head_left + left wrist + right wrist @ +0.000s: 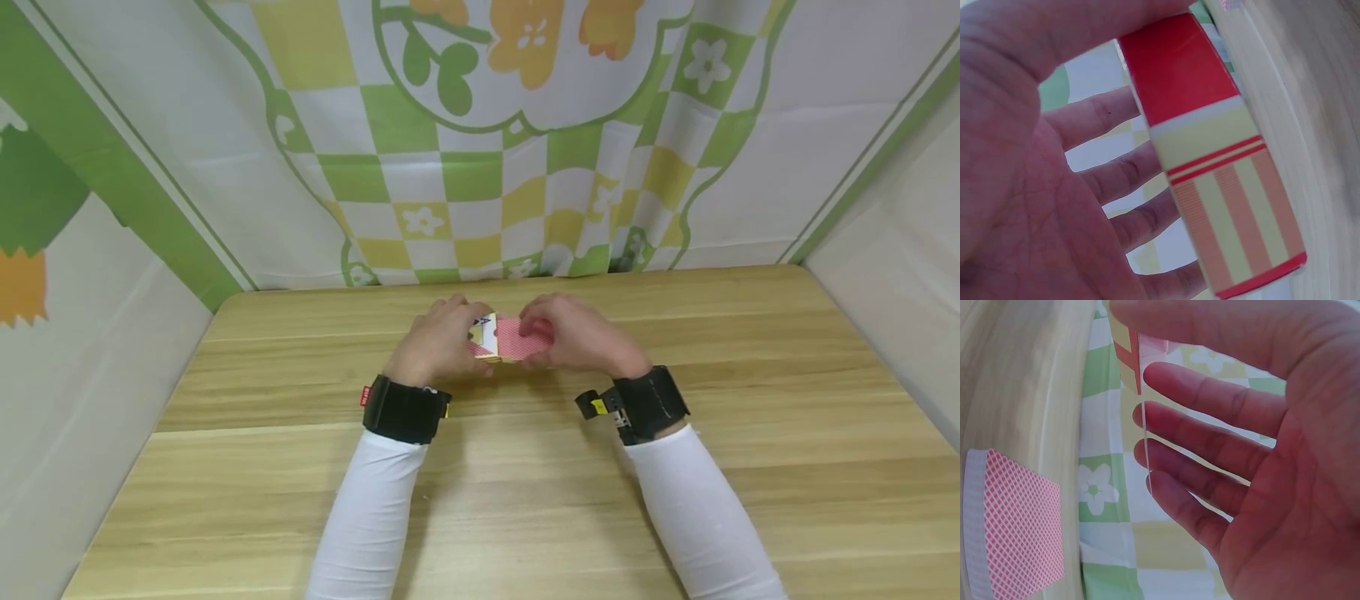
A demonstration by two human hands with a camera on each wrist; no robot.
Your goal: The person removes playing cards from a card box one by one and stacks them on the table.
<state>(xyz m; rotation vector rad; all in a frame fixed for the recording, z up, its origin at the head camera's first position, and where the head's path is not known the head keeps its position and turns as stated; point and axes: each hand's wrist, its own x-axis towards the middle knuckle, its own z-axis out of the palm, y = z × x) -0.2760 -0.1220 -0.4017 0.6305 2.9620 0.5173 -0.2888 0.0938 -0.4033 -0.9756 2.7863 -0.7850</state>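
Over the table, my left hand (442, 337) grips a card box (1210, 150) with red ends and pale stripes, thumb on one side and fingers on the other. A letter A shows on the box's upper face in the head view. My right hand (577, 333) is curved beside it, its thumb close to the box corner (1125, 356). Its fingertips hold a thin playing card (1145, 444), seen edge-on. A deck of red-patterned playing cards (1022, 525) lies on the table below the right hand. Red card backs also show between the hands in the head view.
The wooden table (495, 500) extends toward me and to both sides. Behind its far edge hangs a curtain (472, 175) with green and yellow checks. White fabric walls (885, 192) stand at the sides. Each wrist wears a black strap (405, 410).
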